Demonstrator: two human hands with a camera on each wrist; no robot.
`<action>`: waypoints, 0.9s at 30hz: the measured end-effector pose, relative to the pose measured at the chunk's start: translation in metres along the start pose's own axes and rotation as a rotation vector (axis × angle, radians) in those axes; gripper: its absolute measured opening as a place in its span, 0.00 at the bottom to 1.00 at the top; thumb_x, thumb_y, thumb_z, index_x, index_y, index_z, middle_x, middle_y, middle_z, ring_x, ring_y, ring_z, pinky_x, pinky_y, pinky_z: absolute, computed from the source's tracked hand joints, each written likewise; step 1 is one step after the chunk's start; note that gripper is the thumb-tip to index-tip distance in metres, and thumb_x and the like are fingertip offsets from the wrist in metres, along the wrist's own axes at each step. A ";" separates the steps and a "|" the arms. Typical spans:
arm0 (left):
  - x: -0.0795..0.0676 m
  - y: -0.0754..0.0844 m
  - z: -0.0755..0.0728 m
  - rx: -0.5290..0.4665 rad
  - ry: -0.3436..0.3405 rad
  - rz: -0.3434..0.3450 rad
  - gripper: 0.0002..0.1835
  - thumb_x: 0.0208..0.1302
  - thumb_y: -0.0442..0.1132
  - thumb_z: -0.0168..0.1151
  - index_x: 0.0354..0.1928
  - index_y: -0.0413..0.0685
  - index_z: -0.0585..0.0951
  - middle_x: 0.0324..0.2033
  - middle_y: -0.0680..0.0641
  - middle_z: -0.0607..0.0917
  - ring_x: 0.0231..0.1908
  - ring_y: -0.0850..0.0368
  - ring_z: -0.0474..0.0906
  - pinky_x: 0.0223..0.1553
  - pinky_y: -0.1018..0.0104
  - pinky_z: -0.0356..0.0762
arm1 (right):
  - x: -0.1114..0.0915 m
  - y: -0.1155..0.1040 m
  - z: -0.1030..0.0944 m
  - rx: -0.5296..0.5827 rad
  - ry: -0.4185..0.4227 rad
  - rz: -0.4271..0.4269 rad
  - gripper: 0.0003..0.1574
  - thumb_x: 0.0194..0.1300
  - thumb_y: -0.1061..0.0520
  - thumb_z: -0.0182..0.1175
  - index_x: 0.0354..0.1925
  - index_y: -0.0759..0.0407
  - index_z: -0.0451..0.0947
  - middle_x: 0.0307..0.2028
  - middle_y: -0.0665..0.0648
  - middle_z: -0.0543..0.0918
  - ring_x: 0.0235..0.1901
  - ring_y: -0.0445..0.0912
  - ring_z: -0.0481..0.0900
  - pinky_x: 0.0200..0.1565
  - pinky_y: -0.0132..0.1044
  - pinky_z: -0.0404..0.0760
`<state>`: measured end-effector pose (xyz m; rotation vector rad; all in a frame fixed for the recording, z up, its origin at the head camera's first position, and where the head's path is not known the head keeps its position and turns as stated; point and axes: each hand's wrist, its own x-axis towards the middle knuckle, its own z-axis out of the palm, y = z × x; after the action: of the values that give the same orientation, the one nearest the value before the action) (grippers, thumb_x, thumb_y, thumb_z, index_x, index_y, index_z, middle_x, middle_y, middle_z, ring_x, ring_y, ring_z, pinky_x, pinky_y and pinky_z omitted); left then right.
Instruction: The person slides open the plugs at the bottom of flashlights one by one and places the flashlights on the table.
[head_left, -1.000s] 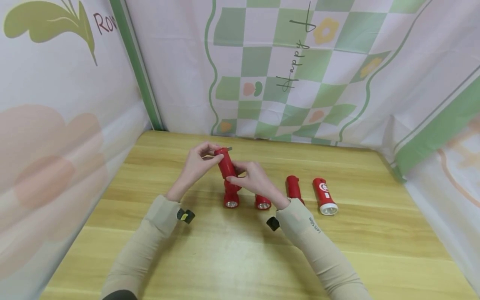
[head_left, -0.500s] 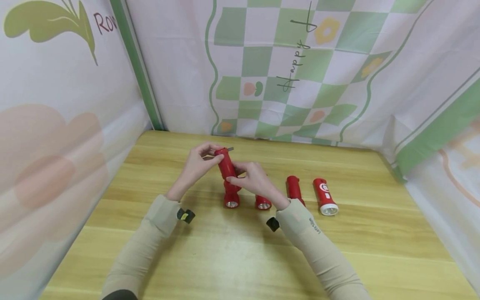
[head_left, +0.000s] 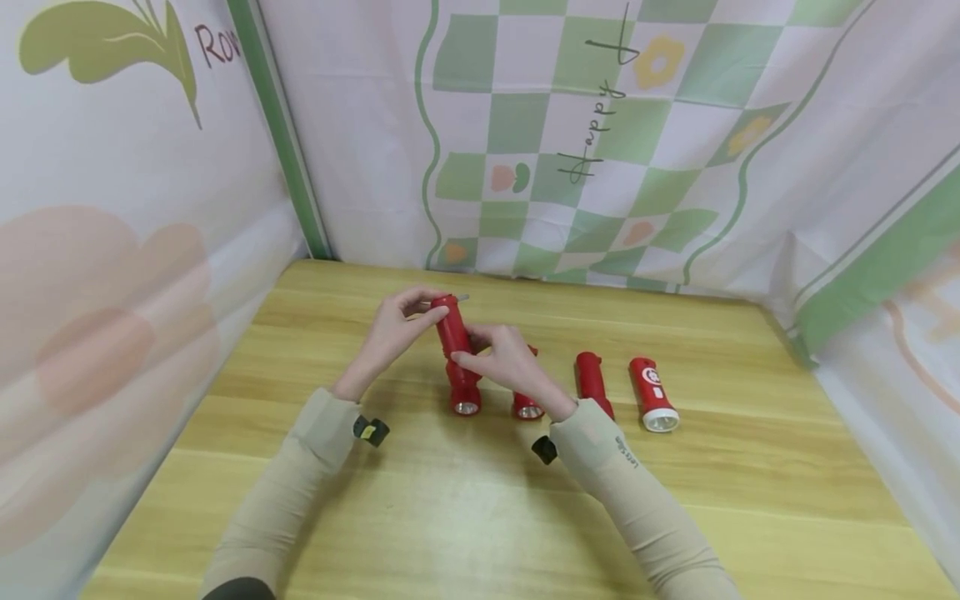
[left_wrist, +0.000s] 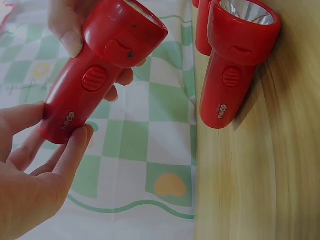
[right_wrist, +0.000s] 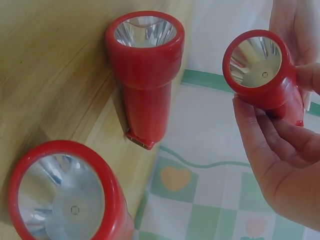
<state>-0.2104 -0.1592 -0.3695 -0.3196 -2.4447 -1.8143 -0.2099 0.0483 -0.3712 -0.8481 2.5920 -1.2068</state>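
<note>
A red flashlight [head_left: 453,332] is raised off the wooden table between both hands, its lens end toward the person. My left hand [head_left: 393,331] pinches its tail end between thumb and fingers. Around the wider head, my right hand [head_left: 506,360] grips with the thumb on the near side. A small grey metal piece [head_left: 463,297] sticks out at the tail in the head view. The left wrist view shows the ribbed slide switch [left_wrist: 93,78] on the body. In the right wrist view the clear lens [right_wrist: 255,62] faces the camera.
Below the hands lies another red flashlight [head_left: 463,390], with a second [head_left: 528,405] partly behind the right hand. A third [head_left: 591,382] lies near the right wrist. Further right is a red flashlight with a white head [head_left: 651,392]. The printed curtain [head_left: 525,125] stands behind the table [head_left: 420,517].
Both hands keep their hold and the flashlight stays nearly in place. The background and table flashlights sit slightly further right in the head view.
</note>
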 end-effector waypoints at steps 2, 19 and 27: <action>0.001 -0.001 0.000 0.005 -0.007 0.003 0.16 0.67 0.43 0.65 0.54 0.49 0.83 0.53 0.45 0.85 0.52 0.48 0.83 0.53 0.56 0.83 | 0.000 0.000 0.001 0.000 -0.004 0.003 0.18 0.66 0.53 0.63 0.52 0.57 0.82 0.40 0.56 0.89 0.40 0.46 0.85 0.38 0.33 0.85; 0.008 -0.003 -0.006 0.046 -0.060 -0.053 0.16 0.67 0.42 0.64 0.54 0.46 0.82 0.51 0.43 0.86 0.52 0.47 0.83 0.54 0.57 0.80 | 0.006 0.000 0.006 0.006 -0.073 0.083 0.22 0.69 0.51 0.61 0.58 0.59 0.77 0.47 0.58 0.87 0.44 0.49 0.84 0.45 0.38 0.86; 0.009 -0.012 -0.013 0.009 -0.088 -0.077 0.16 0.67 0.41 0.64 0.54 0.41 0.82 0.51 0.38 0.86 0.47 0.52 0.83 0.47 0.70 0.81 | 0.009 -0.002 0.015 -0.021 -0.095 0.093 0.22 0.70 0.50 0.60 0.57 0.59 0.76 0.47 0.58 0.87 0.43 0.47 0.85 0.46 0.38 0.86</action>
<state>-0.2221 -0.1742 -0.3753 -0.3161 -2.5568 -1.8574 -0.2112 0.0321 -0.3790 -0.7606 2.5418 -1.0889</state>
